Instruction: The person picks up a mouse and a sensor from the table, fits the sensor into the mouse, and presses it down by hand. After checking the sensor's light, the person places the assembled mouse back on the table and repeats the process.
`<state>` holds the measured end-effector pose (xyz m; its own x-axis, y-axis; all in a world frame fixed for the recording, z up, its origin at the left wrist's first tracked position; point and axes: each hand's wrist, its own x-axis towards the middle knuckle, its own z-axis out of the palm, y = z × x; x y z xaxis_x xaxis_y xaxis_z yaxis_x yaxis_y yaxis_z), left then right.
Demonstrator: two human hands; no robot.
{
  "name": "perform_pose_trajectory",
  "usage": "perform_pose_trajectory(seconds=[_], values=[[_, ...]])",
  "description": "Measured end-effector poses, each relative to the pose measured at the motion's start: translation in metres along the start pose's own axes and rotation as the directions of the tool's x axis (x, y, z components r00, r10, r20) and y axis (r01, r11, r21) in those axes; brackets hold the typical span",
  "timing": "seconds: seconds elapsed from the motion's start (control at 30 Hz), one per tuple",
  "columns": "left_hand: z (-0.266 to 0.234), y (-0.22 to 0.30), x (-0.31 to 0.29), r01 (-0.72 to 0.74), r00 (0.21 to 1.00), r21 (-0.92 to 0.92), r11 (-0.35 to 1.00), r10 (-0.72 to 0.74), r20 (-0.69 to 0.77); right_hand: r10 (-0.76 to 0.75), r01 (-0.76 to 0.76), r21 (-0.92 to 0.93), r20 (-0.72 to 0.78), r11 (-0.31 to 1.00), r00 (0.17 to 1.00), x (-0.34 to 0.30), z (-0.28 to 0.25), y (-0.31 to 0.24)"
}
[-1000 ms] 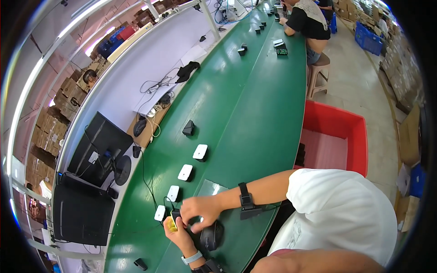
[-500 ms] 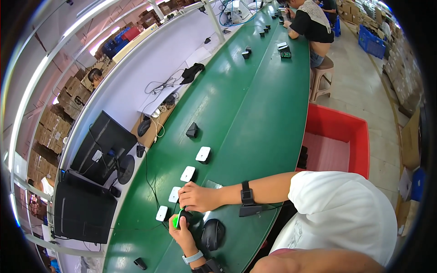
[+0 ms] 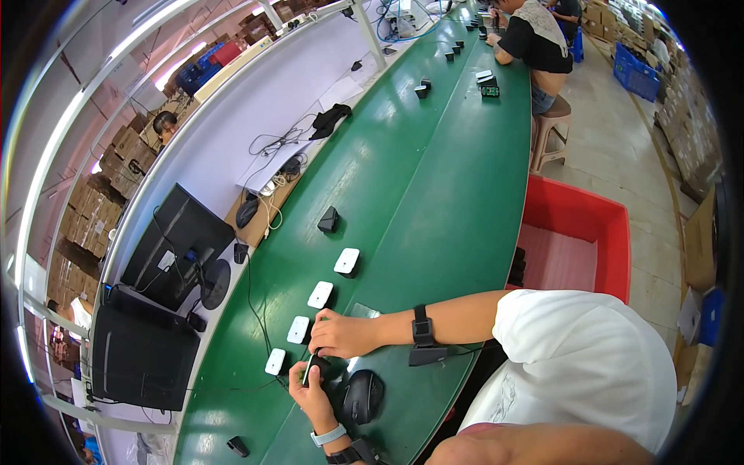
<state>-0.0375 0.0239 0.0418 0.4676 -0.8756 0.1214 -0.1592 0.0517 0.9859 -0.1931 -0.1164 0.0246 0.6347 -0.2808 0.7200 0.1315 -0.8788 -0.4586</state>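
Observation:
My left hand (image 3: 310, 397), with a pale watch band on its wrist, grips a small black box-shaped device (image 3: 317, 370) between thumb and fingers. Bent fingers of my right hand (image 3: 339, 335) pinch at the device's upper edge; the exact contact is partly hidden. Beside the hands a row of several small black boxes with white faces runs away along the green table, the closest being a white-faced box (image 3: 275, 362). A black computer mouse (image 3: 363, 397) lies just right of my left hand. Farther up the table stands a black angular block (image 3: 328, 220).
Two dark monitors, one a black monitor (image 3: 143, 350), stand along the left edge with cables. A red bin (image 3: 612, 256) sits right of the green table (image 3: 457, 217). A small black object (image 3: 238, 447) lies near the bottom. A seated co-worker (image 3: 535, 43) works at the far end.
The bright green glow on the device in my left hand is no longer visible, and its face looks turned away. Both hands stay at nearly the same spot.

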Motion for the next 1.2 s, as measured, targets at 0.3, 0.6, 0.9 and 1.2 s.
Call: perform_pose_trajectory(seconds=[0.3,0.6,0.9,1.2], values=[[-0.004,-0.01,0.004,-0.02,0.999,-0.008,1.0,0.02,0.024,0.059,-0.064,0.052,0.09,0.997,0.994,-0.001,-0.008,-0.002],[-0.008,0.03,-0.008,-0.602,0.773,0.59,0.539,0.579,0.259,0.341,-0.367,0.373,0.136,0.852,0.93,0.008,0.01,-0.007],[-0.052,0.047,0.011,-0.511,0.778,0.718,0.473,0.61,0.151,0.518,-0.585,0.447,0.275,0.677,0.81,0.006,-0.023,0.005],[-0.242,-0.026,0.002,0.466,0.834,0.882,0.069,0.299,-0.464,0.366,-0.428,0.532,0.224,0.731,0.903,0.016,0.002,-0.002]])
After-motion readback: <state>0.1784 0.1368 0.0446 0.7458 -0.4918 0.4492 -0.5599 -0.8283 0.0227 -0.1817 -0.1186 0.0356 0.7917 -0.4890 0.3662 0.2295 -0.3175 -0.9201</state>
